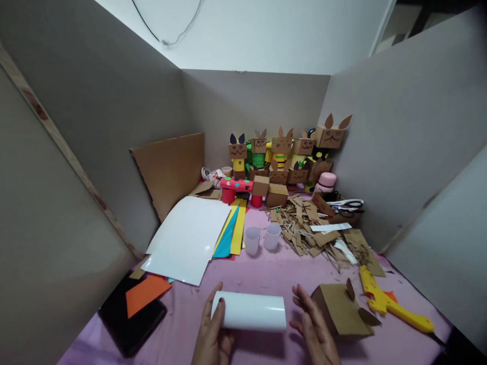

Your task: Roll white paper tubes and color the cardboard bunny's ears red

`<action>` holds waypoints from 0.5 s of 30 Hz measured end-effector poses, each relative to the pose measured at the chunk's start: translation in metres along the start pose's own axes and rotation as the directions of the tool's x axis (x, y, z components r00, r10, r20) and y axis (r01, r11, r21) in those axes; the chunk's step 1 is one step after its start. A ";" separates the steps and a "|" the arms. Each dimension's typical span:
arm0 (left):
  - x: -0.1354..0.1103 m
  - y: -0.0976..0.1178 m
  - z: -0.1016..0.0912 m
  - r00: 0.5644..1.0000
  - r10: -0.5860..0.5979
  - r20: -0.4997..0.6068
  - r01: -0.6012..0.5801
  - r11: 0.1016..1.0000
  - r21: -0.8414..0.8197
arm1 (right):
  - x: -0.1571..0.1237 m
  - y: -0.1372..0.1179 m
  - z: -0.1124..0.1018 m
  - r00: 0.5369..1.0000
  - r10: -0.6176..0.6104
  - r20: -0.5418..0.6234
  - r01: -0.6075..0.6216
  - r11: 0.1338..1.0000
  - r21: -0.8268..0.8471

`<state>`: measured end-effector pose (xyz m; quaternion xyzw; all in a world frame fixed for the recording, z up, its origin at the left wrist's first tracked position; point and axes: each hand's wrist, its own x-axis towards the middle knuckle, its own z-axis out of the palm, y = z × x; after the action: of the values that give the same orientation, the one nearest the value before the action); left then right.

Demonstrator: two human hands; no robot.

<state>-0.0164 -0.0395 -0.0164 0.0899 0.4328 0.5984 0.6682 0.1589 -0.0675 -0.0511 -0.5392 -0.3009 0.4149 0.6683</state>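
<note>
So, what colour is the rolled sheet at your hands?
The rolled sheet is white; head view.

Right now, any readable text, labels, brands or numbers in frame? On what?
No readable text anywhere.
White roll in the left hand: blank.
White sheet: blank.
Cardboard figures: drawn faces only, no letters.
Yellow tool: any marking is too small to read.

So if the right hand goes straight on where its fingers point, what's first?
Right hand likely meets, across bare table, the plastic cup nearest the cardboard scraps; depth unclear.
</note>
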 end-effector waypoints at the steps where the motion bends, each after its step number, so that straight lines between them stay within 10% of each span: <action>1: -0.001 -0.004 0.000 1.000 -0.008 0.015 0.008 1.000 0.009 | -0.001 0.004 0.005 0.999 -0.035 -0.004 0.035 0.999 0.013; 10: 0.022 -0.024 -0.014 0.999 -0.051 -0.017 0.053 0.994 0.098 | 0.009 0.016 0.018 0.985 0.111 0.133 -0.126 0.987 0.104; 15: 0.007 -0.004 -0.010 0.982 0.113 0.153 -0.167 0.896 0.411 | 0.012 0.021 0.009 0.966 0.211 0.146 -0.236 0.954 0.183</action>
<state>-0.0205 -0.0379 -0.0284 0.3006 0.5013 0.5304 0.6140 0.1520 -0.0507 -0.0701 -0.4735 -0.2362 0.5488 0.6472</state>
